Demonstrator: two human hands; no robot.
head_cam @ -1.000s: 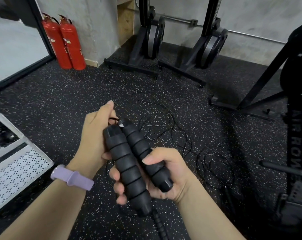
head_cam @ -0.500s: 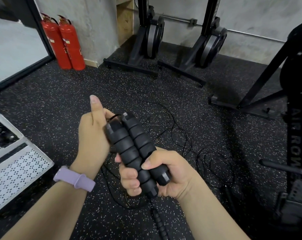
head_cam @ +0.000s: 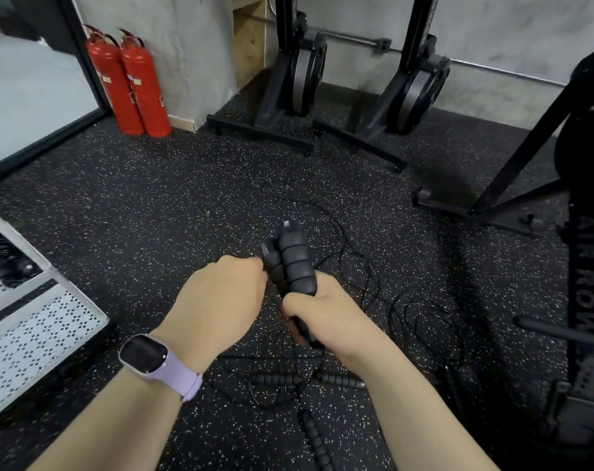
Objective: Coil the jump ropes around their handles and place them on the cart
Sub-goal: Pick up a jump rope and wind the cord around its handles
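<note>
Speckled rubber floor (head_cam: 159,205): lies under both hands. Perforated white cart (head_cam: 40,338): far left of the left hand. Two red fire extinguishers (head_cam: 132,86): well beyond the hands, upper left. Right hand (head_cam: 326,311): curled around two black ridged handles (head_cam: 290,263), held side by side, tips up. Left hand (head_cam: 220,297): fist-like, fingers hidden, touching the handles' left side; hold undeterminable. Loose black rope (head_cam: 356,266): strewn on the floor behind and below the hands. Spare handles (head_cam: 309,380): on the floor beneath the wrists.
</note>
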